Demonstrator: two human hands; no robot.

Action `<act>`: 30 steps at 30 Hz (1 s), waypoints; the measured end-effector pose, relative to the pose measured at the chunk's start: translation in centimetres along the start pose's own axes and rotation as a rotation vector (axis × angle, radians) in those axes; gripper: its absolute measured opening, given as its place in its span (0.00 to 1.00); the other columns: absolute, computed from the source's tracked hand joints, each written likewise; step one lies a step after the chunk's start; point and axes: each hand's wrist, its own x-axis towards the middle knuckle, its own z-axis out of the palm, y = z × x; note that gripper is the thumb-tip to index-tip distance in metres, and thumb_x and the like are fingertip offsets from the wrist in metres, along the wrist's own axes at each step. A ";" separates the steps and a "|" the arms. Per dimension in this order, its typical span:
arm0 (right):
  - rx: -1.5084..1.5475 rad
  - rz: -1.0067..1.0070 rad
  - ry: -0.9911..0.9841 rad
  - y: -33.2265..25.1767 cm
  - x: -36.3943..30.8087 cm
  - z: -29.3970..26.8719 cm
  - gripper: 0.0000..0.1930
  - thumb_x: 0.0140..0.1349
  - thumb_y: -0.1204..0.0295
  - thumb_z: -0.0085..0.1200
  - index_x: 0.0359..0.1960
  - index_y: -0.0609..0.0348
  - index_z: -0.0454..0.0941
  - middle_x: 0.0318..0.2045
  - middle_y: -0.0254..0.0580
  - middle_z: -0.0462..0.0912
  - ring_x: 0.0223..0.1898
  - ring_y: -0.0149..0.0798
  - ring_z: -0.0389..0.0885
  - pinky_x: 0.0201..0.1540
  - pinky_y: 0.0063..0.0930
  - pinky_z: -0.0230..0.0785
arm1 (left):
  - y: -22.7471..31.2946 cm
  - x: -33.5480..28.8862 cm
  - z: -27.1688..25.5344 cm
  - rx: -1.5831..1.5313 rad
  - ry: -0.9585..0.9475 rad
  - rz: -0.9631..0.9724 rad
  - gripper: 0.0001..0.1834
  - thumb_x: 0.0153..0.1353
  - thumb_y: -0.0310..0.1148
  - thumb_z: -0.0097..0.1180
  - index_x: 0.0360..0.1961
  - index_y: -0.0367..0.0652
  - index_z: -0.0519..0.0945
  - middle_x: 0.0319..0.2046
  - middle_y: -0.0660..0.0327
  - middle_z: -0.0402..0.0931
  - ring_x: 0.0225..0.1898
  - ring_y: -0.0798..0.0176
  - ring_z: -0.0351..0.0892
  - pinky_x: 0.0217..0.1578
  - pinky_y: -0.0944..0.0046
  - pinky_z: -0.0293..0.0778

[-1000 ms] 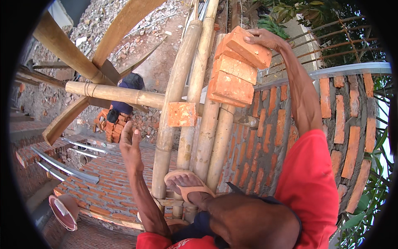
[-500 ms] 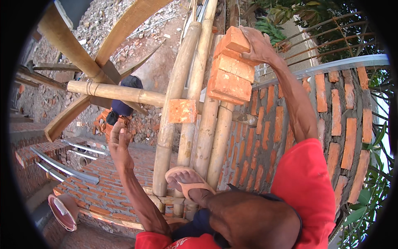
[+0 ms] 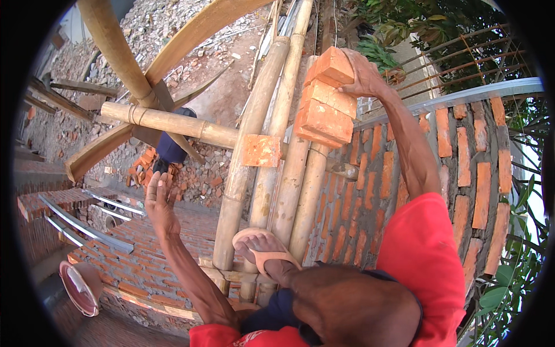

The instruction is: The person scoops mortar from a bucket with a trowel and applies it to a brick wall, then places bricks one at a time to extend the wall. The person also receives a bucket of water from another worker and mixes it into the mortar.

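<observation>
Over the far end of a bamboo platform (image 3: 292, 196), my right hand (image 3: 363, 75) is closed around the end brick (image 3: 335, 66) of a stack. Several more orange bricks (image 3: 326, 120) in that stack lie against it on the poles. My left hand (image 3: 162, 205) is raised at the left, palm up, with its fingers stretched out and nothing in it. A lone brick (image 3: 261, 150) lies across the poles between my hands. Far below, past my left fingertips, a person in dark clothes and a dark cap (image 3: 171, 147) is beside a heap of bricks (image 3: 141, 168).
My sandalled foot (image 3: 263, 250) stands on the poles. A crossing bamboo pole (image 3: 173, 124) and wooden planks (image 3: 101, 151) are at the left. Brick walls (image 3: 480, 196) rise on both sides. A pinkish bucket (image 3: 81, 288) stands lower left, and rubble (image 3: 144, 29) covers the ground below.
The view has shifted slightly. My left hand has dipped a little and its fingers look more spread. My right hand keeps its hold on the brick, and the stack has stayed put.
</observation>
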 end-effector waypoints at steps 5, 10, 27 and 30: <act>0.183 0.058 -0.011 1.5 -0.5 0.3 0.63 0.39 0.40 0.74 0.76 0.53 0.55 0.68 0.53 0.68 0.72 0.61 0.61 0.73 0.49 0.57 | -1.6 1.4 -4.3 -0.071 0.130 -0.076 0.29 0.72 0.41 0.58 0.69 0.38 0.70 0.58 0.55 0.80 0.57 0.62 0.80 0.52 0.60 0.78; -0.082 0.097 0.006 1.1 -0.6 0.5 0.63 0.40 0.35 0.72 0.77 0.46 0.55 0.76 0.50 0.56 0.77 0.58 0.50 0.71 0.75 0.46 | -3.9 3.3 -8.8 -0.101 0.265 -0.142 0.30 0.73 0.43 0.56 0.70 0.40 0.69 0.57 0.56 0.80 0.57 0.58 0.79 0.54 0.55 0.73; 0.669 0.708 0.197 -27.1 -22.9 12.5 0.40 0.74 0.46 0.44 0.75 0.63 0.48 0.72 0.61 0.53 0.73 0.60 0.56 0.73 0.56 0.56 | -17.2 8.5 -16.2 -0.659 0.754 -0.665 0.40 0.68 0.35 0.60 0.76 0.46 0.53 0.72 0.46 0.54 0.71 0.41 0.60 0.65 0.40 0.68; 0.693 0.459 -0.229 -35.8 -24.9 10.0 0.37 0.75 0.46 0.41 0.72 0.63 0.53 0.70 0.59 0.58 0.71 0.58 0.59 0.73 0.54 0.55 | -18.6 9.9 -15.9 -0.565 0.729 -0.669 0.46 0.64 0.34 0.66 0.76 0.46 0.51 0.72 0.45 0.54 0.70 0.38 0.59 0.64 0.41 0.69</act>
